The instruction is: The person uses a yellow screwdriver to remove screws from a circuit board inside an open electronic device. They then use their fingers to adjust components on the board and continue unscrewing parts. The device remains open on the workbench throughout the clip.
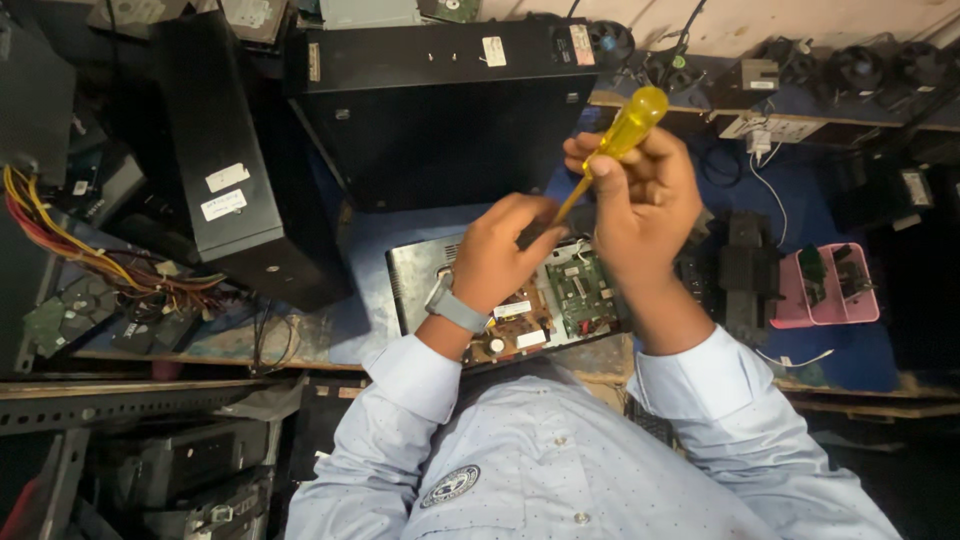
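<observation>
Right hand (645, 205) is gripping yellow screwdriver (620, 135); left hand (500, 255), fingers curled, is steadying its shaft over circuit board (580, 290) on desk (370, 250).

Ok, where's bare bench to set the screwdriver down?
Bare blue bench lies between the big black case and the open board tray, left of the left hand. Right of the right hand it is crowded: black parts, pink tray, cables.

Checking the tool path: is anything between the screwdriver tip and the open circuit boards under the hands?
Partly. The right hand holds the yellow-handled screwdriver angled down toward the circuit boards. The left hand lies over the shaft's lower end, hiding the tip, so whether it touches a board cannot be told. Nothing else visible intervenes.
</observation>
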